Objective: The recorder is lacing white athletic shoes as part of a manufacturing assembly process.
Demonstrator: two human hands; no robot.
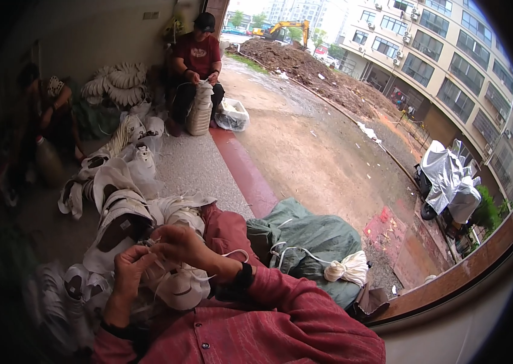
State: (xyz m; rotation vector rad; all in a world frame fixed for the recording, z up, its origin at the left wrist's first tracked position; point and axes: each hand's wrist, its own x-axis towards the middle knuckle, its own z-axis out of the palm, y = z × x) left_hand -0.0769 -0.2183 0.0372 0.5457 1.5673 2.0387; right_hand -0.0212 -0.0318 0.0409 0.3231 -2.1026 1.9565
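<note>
In front of my chest, both hands are closed and close together over a white shoe upper (185, 290). My left hand (129, 273) pinches the upper's edge near its eyelets. My right hand (185, 247) has thumb and fingers pressed together on a thin white shoelace (239, 251), which loops out past my wrist. The exact point between the fingertips is too small to make out. Just beyond my hands lies a stack of white shoe uppers (124, 209) with dark insides. More uppers (77, 288) sit in clear plastic at my left.
A tied bundle of white laces (348, 269) rests on a green sack (311, 239) at my right. Ahead, a seated person (199, 60) handles a tall stack of uppers (201, 112) beside a white bin (232, 114). Another person (50, 115) sits in shadow at the left.
</note>
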